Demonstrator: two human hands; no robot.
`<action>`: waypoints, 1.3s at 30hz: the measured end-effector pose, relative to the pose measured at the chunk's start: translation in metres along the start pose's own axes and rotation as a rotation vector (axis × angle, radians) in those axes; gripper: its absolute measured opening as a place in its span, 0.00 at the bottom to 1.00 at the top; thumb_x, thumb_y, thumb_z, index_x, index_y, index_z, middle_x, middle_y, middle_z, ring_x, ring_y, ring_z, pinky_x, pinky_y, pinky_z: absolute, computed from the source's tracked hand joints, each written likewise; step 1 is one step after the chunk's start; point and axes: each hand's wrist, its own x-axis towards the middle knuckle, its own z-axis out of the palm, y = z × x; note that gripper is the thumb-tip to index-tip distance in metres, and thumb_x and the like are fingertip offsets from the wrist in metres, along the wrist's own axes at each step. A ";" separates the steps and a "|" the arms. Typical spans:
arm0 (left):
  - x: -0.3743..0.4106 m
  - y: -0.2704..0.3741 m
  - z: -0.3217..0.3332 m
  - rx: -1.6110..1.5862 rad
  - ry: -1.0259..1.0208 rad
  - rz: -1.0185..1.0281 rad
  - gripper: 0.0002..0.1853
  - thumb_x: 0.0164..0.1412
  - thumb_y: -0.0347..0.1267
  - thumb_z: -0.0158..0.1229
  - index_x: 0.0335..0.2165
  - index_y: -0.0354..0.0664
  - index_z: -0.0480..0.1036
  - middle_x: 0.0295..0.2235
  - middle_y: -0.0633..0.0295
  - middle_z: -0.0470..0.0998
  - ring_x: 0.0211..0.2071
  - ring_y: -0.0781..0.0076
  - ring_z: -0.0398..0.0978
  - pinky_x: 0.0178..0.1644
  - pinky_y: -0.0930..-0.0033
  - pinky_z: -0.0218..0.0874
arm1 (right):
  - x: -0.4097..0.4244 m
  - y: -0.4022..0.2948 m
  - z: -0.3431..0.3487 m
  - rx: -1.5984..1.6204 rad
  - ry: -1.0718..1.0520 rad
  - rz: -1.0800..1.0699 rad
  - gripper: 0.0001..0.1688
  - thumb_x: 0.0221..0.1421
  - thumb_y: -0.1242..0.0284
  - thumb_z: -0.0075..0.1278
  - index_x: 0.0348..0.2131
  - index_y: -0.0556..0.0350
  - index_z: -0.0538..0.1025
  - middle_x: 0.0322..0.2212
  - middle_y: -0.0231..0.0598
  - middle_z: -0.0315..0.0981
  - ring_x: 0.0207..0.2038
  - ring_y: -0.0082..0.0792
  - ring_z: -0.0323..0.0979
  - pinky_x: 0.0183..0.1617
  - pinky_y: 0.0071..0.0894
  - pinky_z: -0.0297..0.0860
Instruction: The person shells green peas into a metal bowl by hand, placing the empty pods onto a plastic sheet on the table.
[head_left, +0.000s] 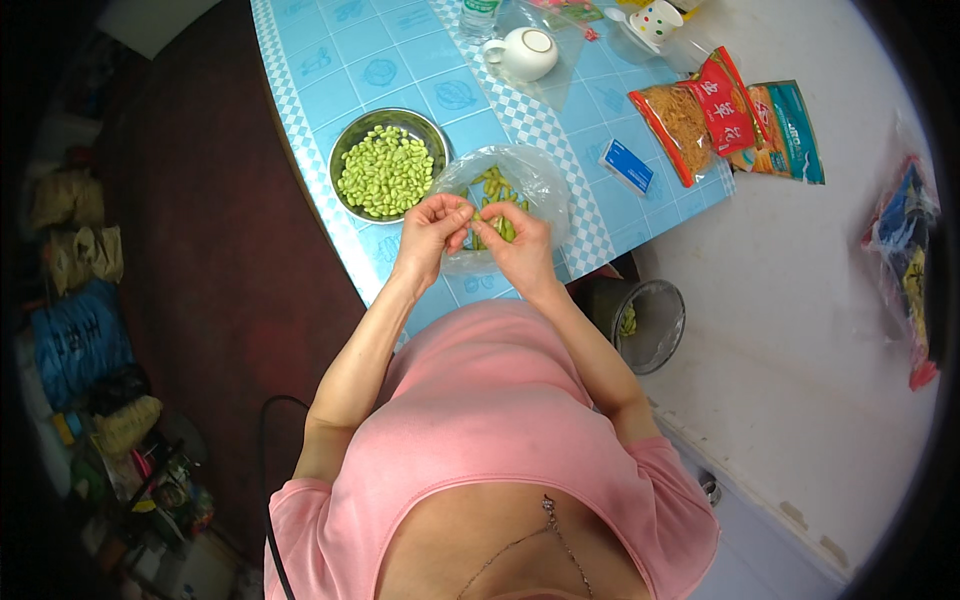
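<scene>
My left hand (433, 234) and my right hand (519, 244) meet at the fingertips over a clear plastic bag (549, 187). Pinched between both hands is a small green bean pod (475, 216), mostly covered by my fingers. Inside the bag lie several more green pods (493, 184), partly hidden by my hands. Just left of the bag, a stainless steel bowl (421, 127) holds a heap of shelled green beans (384, 172). The outer side of my left hand is close to the bowl's lower right rim.
A blue patterned tablecloth (409, 56) covers the table. Farther back are an upturned white mug (531, 54), a plastic bottle (478, 16) and a dotted paper cup (657, 21). A blue box (627, 166) and food packets (724, 112) lie right. Below the edge stands a waste bin (660, 337).
</scene>
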 end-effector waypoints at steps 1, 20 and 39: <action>-0.001 0.001 0.000 -0.038 -0.017 -0.021 0.04 0.56 0.27 0.56 0.30 0.37 0.71 0.19 0.68 0.70 0.15 0.87 0.59 0.18 0.83 0.47 | -0.002 0.004 -0.001 0.087 -0.036 0.057 0.08 0.48 0.75 0.55 0.30 0.60 0.75 0.19 0.33 0.72 0.22 0.25 0.69 0.26 0.24 0.64; -0.023 0.004 0.009 -0.094 -0.099 -0.016 0.06 0.57 0.29 0.54 0.30 0.37 0.69 0.19 0.64 0.70 0.14 0.85 0.59 0.15 0.83 0.47 | -0.025 -0.001 -0.003 0.387 -0.108 0.236 0.06 0.49 0.76 0.49 0.25 0.61 0.76 0.17 0.26 0.69 0.21 0.12 0.60 0.22 0.17 0.58; -0.027 -0.008 0.016 0.168 -0.029 0.095 0.04 0.58 0.26 0.53 0.29 0.38 0.66 0.15 0.69 0.67 0.11 0.86 0.60 0.12 0.83 0.45 | -0.014 0.021 -0.005 0.577 -0.230 0.546 0.08 0.48 0.74 0.49 0.21 0.61 0.73 0.13 0.26 0.63 0.17 0.20 0.60 0.20 0.25 0.58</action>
